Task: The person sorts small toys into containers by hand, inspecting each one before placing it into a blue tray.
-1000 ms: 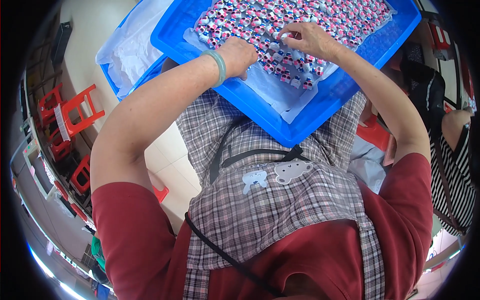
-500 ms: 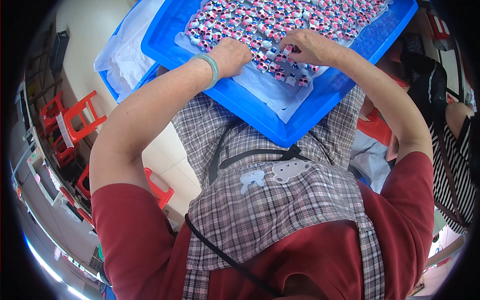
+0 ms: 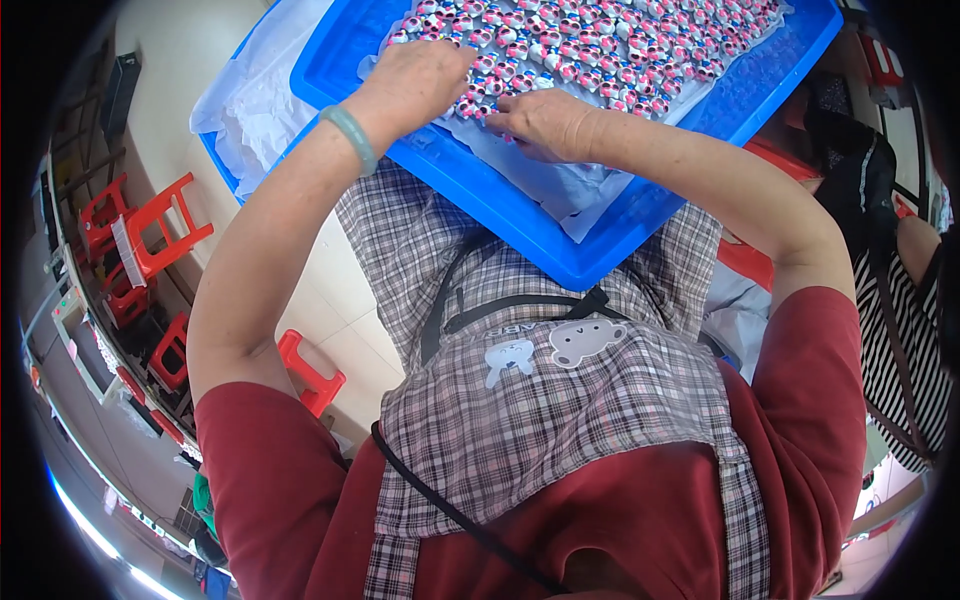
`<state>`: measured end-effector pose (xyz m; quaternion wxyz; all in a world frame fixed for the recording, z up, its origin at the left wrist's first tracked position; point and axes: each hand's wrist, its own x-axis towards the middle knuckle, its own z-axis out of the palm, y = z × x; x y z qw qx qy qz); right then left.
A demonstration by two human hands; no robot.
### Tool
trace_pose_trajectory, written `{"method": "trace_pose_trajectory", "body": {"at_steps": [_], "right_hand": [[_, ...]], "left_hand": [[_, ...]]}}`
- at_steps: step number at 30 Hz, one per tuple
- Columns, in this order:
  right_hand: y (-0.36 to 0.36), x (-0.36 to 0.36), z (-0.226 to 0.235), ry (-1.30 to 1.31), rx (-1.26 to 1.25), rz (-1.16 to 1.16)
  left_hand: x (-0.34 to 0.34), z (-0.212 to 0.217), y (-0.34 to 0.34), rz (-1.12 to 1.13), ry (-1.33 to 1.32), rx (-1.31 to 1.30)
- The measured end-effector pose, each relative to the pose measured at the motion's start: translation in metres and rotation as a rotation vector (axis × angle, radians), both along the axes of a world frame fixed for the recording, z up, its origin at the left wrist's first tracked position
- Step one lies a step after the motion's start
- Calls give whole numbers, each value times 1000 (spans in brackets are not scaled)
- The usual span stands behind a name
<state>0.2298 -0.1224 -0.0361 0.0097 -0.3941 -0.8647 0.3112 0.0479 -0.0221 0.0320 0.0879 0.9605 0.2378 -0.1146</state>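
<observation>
A blue tray [image 3: 575,265] lined with white paper [image 3: 575,205] bears many small pink, white and blue figurines [image 3: 600,50] in close rows. My left hand [image 3: 425,80], below a pale green bangle [image 3: 349,137], is closed over the tray's left edge, its fingertips among the figurines. What those fingers pinch, if anything, is hidden. My right hand [image 3: 550,124] curls over the near edge of the rows, fingers pressed together. A bit of pink shows under its fingertips, seemingly a figurine held there.
The tray rests over my lap, on a checked apron [image 3: 540,420]. To the left, another blue tray [image 3: 215,150] holds crumpled white paper [image 3: 265,110]. Red stools [image 3: 165,230] stand on the left. A person in striped clothing [image 3: 905,370] sits at the right.
Both my hands have moved left, the right one also nearer to me. The figurines that lay toward the tray's near corner are gone from there, leaving bare paper.
</observation>
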Motion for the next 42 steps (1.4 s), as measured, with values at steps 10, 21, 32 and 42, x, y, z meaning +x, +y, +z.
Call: {"method": "trace_pose_trajectory", "body": {"at_steps": [10,21,32,42], "right_hand": [[12,-10,-9,-223,383,232],[19,15,-11,59,292,-46],[-36,54,17,-122,-475,147],[-53,46,4,-344,-293,166]], "left_hand": [[-41,6,-10,125,-172,5],[-28,2,-13,130,-176,-48],[41,-20,-50,-85,193,-502],[58,-49,-61,-195,207,-483]]}}
